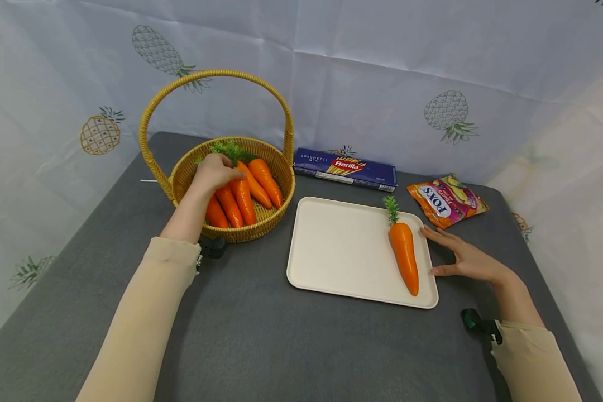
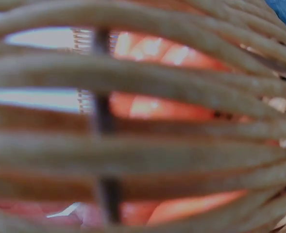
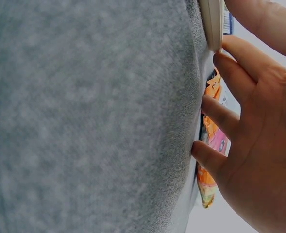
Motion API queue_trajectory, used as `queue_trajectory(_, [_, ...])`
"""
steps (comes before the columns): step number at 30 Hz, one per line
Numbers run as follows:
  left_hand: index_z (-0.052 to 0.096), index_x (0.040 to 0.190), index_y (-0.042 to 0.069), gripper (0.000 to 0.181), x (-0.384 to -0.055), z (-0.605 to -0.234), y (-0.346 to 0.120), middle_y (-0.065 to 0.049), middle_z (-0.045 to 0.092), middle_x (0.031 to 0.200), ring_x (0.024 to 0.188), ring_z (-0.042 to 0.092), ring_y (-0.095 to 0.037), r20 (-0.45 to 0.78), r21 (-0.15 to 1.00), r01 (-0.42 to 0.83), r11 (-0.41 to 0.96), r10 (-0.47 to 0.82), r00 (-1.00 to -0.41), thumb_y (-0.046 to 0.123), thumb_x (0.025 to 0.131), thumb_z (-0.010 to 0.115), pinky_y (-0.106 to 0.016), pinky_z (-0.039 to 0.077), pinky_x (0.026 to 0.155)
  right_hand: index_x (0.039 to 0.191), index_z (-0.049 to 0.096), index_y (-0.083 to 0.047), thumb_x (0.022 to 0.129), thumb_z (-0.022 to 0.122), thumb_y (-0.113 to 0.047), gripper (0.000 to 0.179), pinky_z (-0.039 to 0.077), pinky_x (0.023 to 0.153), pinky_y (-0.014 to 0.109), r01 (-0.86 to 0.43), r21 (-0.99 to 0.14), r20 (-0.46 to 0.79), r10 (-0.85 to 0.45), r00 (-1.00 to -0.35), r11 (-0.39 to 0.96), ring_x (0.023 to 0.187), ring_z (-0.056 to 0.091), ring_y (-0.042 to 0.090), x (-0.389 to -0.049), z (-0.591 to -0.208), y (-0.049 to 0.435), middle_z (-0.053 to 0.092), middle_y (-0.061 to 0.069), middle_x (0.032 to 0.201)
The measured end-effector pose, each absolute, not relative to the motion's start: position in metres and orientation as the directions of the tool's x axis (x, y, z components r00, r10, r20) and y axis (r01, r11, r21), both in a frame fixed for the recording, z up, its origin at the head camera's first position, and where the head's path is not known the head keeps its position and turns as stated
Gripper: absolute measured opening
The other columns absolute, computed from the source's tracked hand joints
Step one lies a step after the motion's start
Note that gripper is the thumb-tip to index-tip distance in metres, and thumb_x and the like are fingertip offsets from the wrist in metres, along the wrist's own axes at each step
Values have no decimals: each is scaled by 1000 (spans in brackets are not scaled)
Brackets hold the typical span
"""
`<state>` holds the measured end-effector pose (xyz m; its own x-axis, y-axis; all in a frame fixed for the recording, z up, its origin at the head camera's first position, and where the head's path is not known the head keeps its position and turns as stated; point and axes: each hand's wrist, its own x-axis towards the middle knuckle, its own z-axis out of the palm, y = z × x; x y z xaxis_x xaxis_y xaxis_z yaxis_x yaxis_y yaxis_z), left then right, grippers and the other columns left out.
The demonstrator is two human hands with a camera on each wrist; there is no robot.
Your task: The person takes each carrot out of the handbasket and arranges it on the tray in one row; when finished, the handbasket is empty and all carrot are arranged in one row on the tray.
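Observation:
My left hand (image 1: pixel 216 172) reaches into a yellow wicker basket (image 1: pixel 251 231), its thumb and fingers around the upper end of an orange carrot (image 1: pixel 244 202). The fingertips are partly hidden. Several more carrots (image 1: pixel 229 206) lie side by side in there, green tops toward the back. The left wrist view looks through the blurred basket weave (image 2: pixel 133 155). On the right, my right hand (image 1: pixel 469 259) spreads its fingers, with thumb and index fingertip at the short edge of a cream tray (image 1: pixel 341 251). One carrot (image 1: pixel 404 257) with a green top lies on the tray's right part.
A blue Barilla spaghetti box (image 1: pixel 345 168) lies behind the tray. To its right is an orange and pink Fox's candy bag (image 1: pixel 448 200), close beyond my right hand. The basket's tall handle (image 1: pixel 221 73) arches above the left forearm. A pineapple-print cloth (image 1: pixel 362 72) hangs behind the dark table.

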<state>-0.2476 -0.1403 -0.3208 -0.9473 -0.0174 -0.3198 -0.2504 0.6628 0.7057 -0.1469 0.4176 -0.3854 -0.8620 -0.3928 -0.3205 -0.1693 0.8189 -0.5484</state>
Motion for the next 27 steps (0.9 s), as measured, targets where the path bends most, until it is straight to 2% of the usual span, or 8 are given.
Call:
queue_trajectory(5, [42,146,0,61,-246,-318,-138,-24,40,151,134,43,-42,-288,739,-241,629,-28,-957,24,94,65,-53,45,109,158,25,-17,81,76,-33,94,10,99,88,-170,-547,-321,-393,-862,820,147,7,59,-147,-387,418,15,25,164])
queue_trajectory(15, [38,147,1,61,-240,-317,-136,-23,43,148,121,56,-38,-299,816,-273,510,-32,-954,18,95,64,-44,57,96,158,25,-16,81,76,-33,94,9,100,88,-175,-545,-317,-395,-862,820,147,6,59,-147,-388,418,16,25,164])
queue_trajectory(27, [32,151,5,66,-236,-307,-136,-18,37,154,115,59,-31,-298,882,-285,376,-25,-954,26,97,62,-43,54,102,158,25,-15,81,77,-32,94,8,100,88,-172,-546,-321,-394,-861,820,147,5,59,-148,-387,417,16,25,164])
